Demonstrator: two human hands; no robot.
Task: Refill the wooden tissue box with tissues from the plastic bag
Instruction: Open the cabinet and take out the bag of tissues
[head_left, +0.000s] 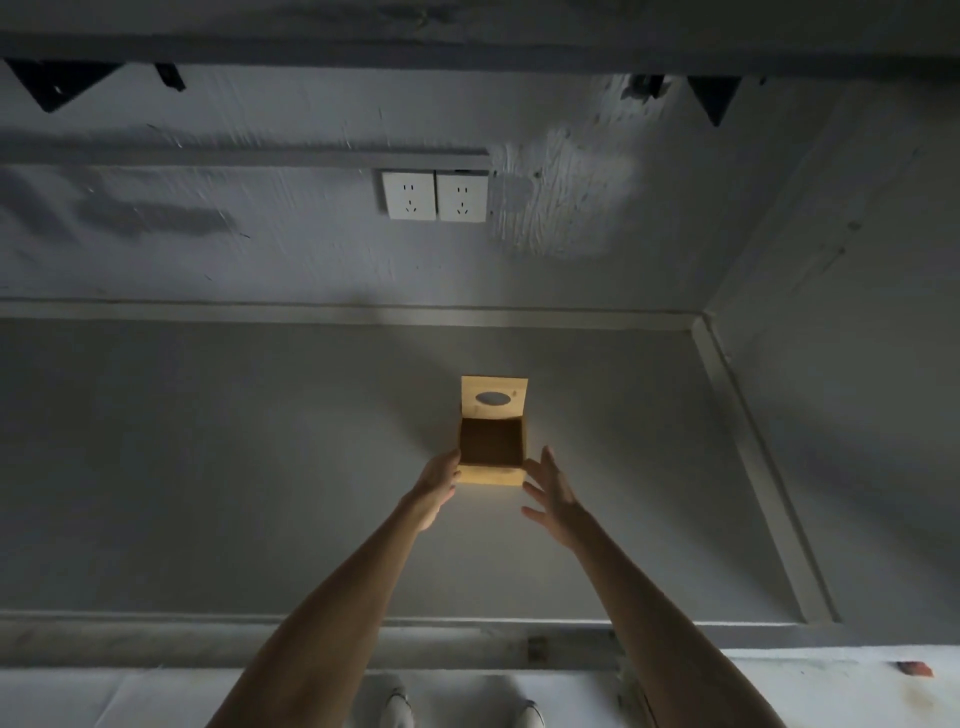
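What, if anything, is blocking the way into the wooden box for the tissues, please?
Nothing visible: the box stands open and looks empty, its lid swung up at the back. The left hand touches its side; the right hand is just beside it.

Both bare forearms reached forward, nearly straight, converging toward the middle. The left hand (435, 486) was turned palm inward, its fingers extended and close together. The right hand (551, 493) was open with fingers spread apart, palm facing left, thumb pointing back toward the body.
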